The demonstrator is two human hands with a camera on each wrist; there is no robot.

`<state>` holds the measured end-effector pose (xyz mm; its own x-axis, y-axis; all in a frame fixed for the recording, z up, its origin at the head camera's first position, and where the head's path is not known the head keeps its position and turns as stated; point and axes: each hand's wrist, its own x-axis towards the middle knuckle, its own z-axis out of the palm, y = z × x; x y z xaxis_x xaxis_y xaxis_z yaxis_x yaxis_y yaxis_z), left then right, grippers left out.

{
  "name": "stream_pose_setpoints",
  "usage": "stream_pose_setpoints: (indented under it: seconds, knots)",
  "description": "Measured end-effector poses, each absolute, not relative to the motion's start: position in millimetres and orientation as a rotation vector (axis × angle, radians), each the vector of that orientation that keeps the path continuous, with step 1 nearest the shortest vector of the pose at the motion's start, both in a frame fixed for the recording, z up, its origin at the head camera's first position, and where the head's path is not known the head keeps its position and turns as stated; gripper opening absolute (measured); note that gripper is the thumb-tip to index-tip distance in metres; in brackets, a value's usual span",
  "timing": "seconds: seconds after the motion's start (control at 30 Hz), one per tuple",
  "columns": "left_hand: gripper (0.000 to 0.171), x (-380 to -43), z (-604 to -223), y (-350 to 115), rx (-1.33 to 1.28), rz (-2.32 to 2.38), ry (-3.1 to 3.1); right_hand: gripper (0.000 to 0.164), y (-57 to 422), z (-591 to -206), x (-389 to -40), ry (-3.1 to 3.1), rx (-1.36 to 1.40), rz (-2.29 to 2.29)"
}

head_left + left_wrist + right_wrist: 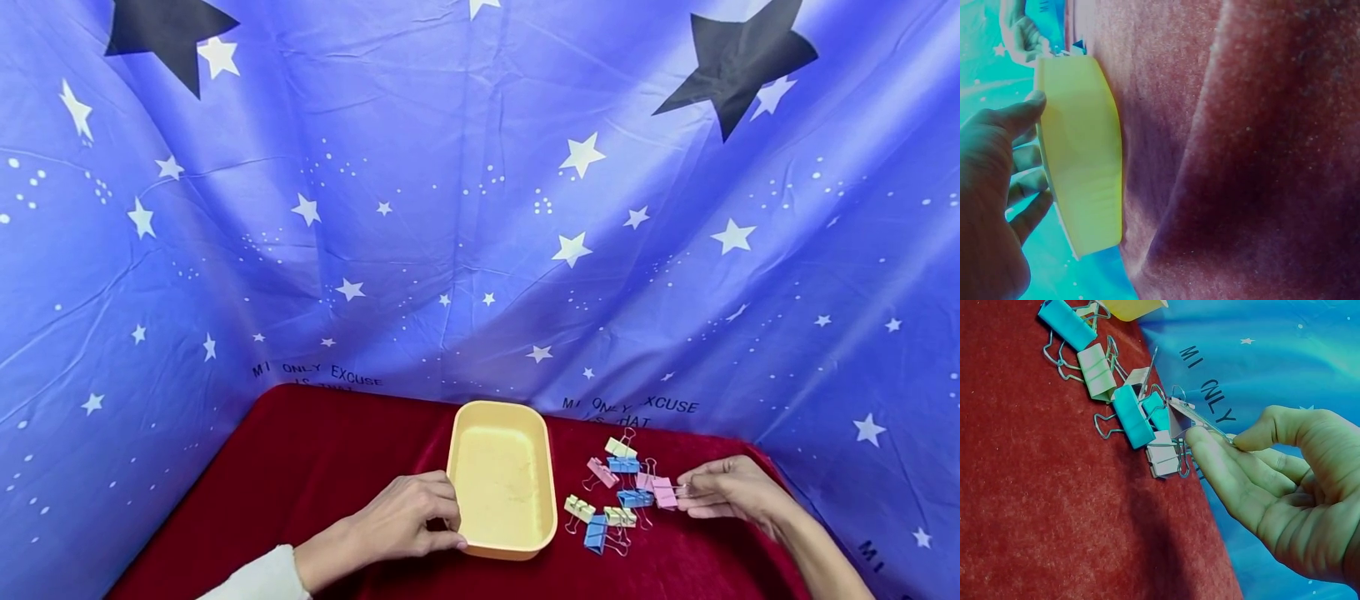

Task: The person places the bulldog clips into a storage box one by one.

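My left hand (408,512) grips the left rim of a yellow rectangular container (498,483). In the left wrist view its thumb and fingertips lie along the rim of the container (1082,156). To the container's right, my right hand (735,492) pinches a wire handle of a pink binder clip (664,492) between thumb and fingers. That clip (1179,419) appears in the right wrist view just beyond the fingertips. Left of it lies a loose cluster of binder clips, among them a blue clip (596,533), a pale yellow clip (580,508) and another pink clip (602,472).
A dark red cloth (322,467) covers the table. Behind and around it hangs a blue curtain (420,250) with stars and lettering. Several clips overlap, and their wire handles stick out.
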<state>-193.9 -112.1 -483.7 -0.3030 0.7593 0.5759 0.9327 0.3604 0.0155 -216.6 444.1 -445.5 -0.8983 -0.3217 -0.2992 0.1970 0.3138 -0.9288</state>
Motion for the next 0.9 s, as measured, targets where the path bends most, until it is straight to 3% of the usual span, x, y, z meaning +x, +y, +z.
stream_pose_setpoints:
  seconds: [0.9]
  knots:
    - [0.028, -194, -480, -111, -1.455, -0.510, -2.224, 0.029, 396, -432, -229, 2.123, -0.163, -1.775]
